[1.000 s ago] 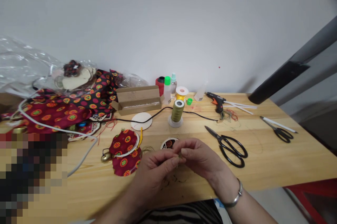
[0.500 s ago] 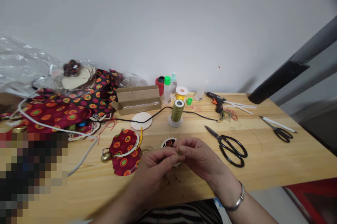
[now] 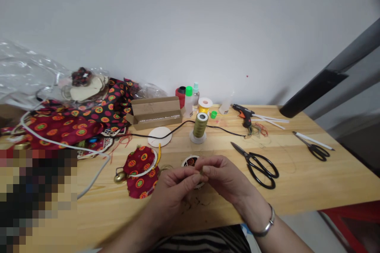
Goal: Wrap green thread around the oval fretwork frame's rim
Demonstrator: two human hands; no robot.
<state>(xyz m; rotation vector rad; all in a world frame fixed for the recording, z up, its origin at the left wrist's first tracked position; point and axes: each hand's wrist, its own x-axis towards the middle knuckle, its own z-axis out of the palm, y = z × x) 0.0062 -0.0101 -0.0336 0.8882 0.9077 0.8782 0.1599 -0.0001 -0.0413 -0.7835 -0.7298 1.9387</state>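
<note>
My left hand (image 3: 181, 185) and my right hand (image 3: 222, 177) meet fingertip to fingertip above the table. Both are closed in a pinch on a bit of olive thread (image 3: 202, 171), mostly hidden by the fingers. Beneath them lies a round white-rimmed piece with a dark patterned centre (image 3: 190, 161), partly covered. Behind the hands stands a spool of olive thread (image 3: 200, 126). Loose olive thread (image 3: 165, 168) lies beside my left hand, near round red patterned fabric pieces (image 3: 141, 170) with a brass bell (image 3: 119, 176).
Large black scissors (image 3: 258, 164) lie right of my hands, with smaller scissors (image 3: 316, 150) beyond. A glue gun (image 3: 244, 114), a green-capped bottle (image 3: 188, 101) and an open cardboard box (image 3: 156, 112) line the back. Patterned fabric (image 3: 68, 120) is heaped left. A black cord (image 3: 175, 128) crosses the table.
The fingertips shift very slightly at the pinch, and my right wrist tilts a little. Everything on the table stays in place.
</note>
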